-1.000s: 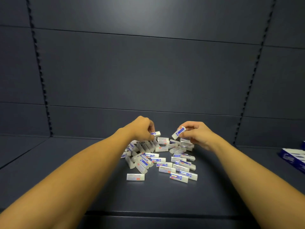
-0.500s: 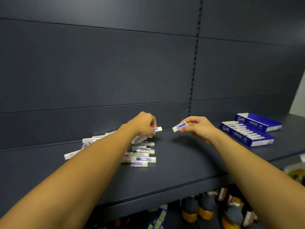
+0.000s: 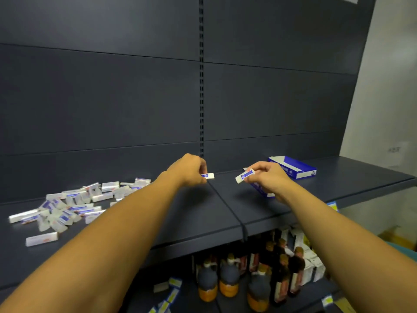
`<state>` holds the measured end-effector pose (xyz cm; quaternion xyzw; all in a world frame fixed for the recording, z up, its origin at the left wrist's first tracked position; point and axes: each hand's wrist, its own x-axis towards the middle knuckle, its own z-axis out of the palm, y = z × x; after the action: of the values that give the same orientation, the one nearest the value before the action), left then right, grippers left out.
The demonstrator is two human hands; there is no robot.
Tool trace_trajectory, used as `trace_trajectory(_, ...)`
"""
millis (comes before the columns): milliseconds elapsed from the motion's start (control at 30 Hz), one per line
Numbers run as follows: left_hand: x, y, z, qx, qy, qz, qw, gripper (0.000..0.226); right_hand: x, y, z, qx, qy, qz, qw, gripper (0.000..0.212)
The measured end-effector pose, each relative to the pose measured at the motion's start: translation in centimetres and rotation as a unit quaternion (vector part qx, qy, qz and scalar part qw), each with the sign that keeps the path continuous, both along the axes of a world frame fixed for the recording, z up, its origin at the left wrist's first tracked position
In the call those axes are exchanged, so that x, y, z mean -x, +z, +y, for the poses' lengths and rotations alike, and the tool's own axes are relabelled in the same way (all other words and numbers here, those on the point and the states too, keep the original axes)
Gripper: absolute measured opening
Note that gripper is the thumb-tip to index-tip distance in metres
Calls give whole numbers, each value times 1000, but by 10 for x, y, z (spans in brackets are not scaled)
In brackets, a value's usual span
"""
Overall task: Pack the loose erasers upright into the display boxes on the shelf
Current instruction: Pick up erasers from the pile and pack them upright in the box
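Left hand (image 3: 189,169) pinching white blue-labelled eraser (image 3: 208,175), right hand (image 3: 267,177) likewise

The dark shelf (image 3: 203,213) bears a loose eraser pile (image 3: 67,206) left, blue display boxes (image 3: 293,169) right.

Dark slate-blue metal shelf (image 3: 225,211) with a matching back panel (image 3: 101,98) behind it, split by horizontal seams and a slotted upright strip (image 3: 201,86) down the middle. Right of the panel there's a plain pale wall (image 3: 388,109). Below the shelf, brown bottles (image 3: 230,276) with orange labels sit in dim light.
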<state>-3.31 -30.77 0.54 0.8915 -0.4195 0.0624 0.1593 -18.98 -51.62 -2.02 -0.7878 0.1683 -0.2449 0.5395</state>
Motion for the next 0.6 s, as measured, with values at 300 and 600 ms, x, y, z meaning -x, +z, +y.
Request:
trace_trajectory(300, 41, -15, -86, -14, 13, -17, 1000, 12, 27, -7, -69, -31, -17, 28, 999, 21)
trace_trajectory(600, 18, -10, -167, 10, 6, -43, 999, 13, 4, -7, -136, -12, -35, 25, 999, 23)
